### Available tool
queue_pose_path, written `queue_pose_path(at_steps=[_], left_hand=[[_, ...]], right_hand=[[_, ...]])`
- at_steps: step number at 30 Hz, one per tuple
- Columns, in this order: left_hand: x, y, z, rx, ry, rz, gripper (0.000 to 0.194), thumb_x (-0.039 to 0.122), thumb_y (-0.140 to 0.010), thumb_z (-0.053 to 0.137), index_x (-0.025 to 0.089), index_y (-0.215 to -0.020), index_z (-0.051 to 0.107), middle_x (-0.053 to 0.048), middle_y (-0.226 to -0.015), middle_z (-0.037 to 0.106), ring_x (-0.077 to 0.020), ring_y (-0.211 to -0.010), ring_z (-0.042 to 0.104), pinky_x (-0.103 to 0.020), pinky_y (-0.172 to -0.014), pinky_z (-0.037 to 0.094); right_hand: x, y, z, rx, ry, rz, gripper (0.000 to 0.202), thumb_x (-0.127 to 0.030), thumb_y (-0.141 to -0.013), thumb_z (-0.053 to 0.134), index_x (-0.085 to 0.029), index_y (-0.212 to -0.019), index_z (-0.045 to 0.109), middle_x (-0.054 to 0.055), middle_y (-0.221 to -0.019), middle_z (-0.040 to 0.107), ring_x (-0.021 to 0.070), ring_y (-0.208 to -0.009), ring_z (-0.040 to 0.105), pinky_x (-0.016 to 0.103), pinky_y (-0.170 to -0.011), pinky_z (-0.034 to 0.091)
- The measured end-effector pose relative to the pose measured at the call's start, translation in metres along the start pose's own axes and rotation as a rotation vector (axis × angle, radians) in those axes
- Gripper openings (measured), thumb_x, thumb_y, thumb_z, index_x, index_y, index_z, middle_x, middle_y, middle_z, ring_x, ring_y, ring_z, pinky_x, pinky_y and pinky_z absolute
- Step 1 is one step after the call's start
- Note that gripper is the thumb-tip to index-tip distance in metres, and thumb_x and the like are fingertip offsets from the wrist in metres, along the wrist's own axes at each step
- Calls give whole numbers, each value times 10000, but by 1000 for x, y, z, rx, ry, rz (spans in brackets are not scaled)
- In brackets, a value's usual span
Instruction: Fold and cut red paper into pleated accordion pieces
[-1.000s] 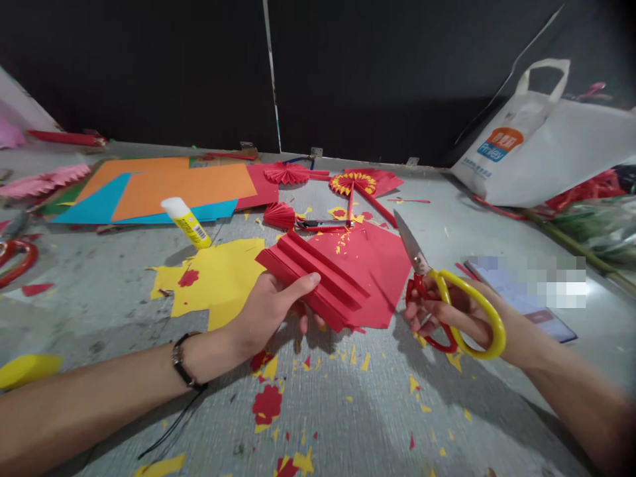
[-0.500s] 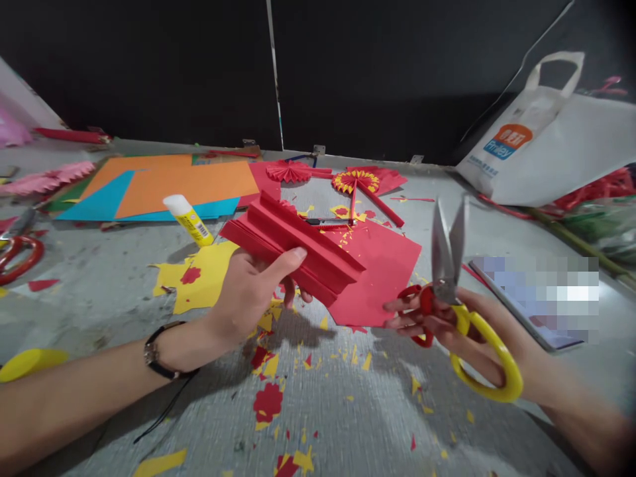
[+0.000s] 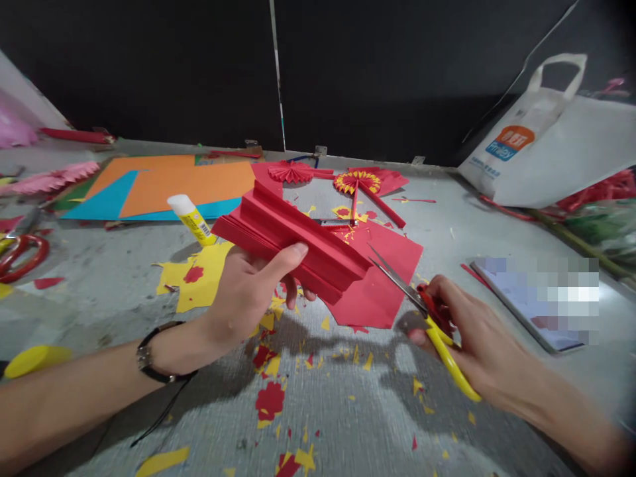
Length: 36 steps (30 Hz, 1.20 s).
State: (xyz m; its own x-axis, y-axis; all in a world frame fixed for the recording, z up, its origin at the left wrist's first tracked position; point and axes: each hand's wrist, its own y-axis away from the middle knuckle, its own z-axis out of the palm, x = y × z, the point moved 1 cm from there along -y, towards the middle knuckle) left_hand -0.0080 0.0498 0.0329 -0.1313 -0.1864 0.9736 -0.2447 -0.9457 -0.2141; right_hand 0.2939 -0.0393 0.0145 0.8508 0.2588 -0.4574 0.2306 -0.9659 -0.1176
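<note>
The folded red paper (image 3: 283,222) is in the left hand (image 3: 241,288), raised off the bench (image 3: 342,417) and slanting, its far left end higher in view than the end toward the right hand (image 3: 479,334). It should be very light — soft across the pleats, stiffer along them — and easy to crease, with layers that could slide on one another or fan open if the pinch slackens. The best hold is about where the thumb sits: flat across the layers near the middle, pressing just enough to keep them stacked, with the ends free.

The left hand is closed on it, thumb on top and fingers curled underneath; the forearm comes in low from the left, a dark bracelet (image 3: 146,358) at the wrist. The right hand grips the scissors (image 3: 428,317), some fingers hidden by the handles. The blades stand slightly parted and point up and leftward, tips near the paper's closer end; I can't tell whether they touch it.

Beneath and between the hands lies a flat red sheet (image 3: 365,308). Beyond the left hand are a yellow sheet (image 3: 211,265) and a glue stick (image 3: 191,220); to the right hand's right, a phone (image 3: 521,308).
</note>
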Motion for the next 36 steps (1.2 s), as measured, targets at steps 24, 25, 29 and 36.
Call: queue_pose_path(at_steps=[24,25,29,36], left_hand=[[3,2,9,-102,-8,5,265,307,-974,672,166,-750,684,-12,-662,710,-120,-499,651,-181,-390,506],[3,2,9,-104,-4,6,265,303,-978,669,168,-750,684,-9,-662,710,-117,-501,652,-177,-394,508],[3,3,9,-96,-6,2,262,296,-984,667,167,-756,682,-5,-643,702,-117,-504,655,-174,-401,513],[3,3,9,-88,-50,0,276,345,-969,675,163,-762,678,-22,-649,707,-125,-479,642,-189,-377,510]], right_hand=[[-15,0,2,-26,0,-62,372,-576,-1022,572,-285,-924,362,-27,-775,534,176,-589,481,315,-544,355],[-16,-1,2,-28,4,-68,359,-564,-1028,564,-285,-924,363,-26,-776,533,175,-584,483,315,-540,355],[-17,-2,2,-28,26,-70,324,-534,-1044,534,-283,-919,370,-16,-784,540,173,-573,490,316,-534,354],[-17,-2,1,-3,32,-87,328,-542,-1050,514,-275,-897,400,-3,-777,560,179,-578,500,318,-531,358]])
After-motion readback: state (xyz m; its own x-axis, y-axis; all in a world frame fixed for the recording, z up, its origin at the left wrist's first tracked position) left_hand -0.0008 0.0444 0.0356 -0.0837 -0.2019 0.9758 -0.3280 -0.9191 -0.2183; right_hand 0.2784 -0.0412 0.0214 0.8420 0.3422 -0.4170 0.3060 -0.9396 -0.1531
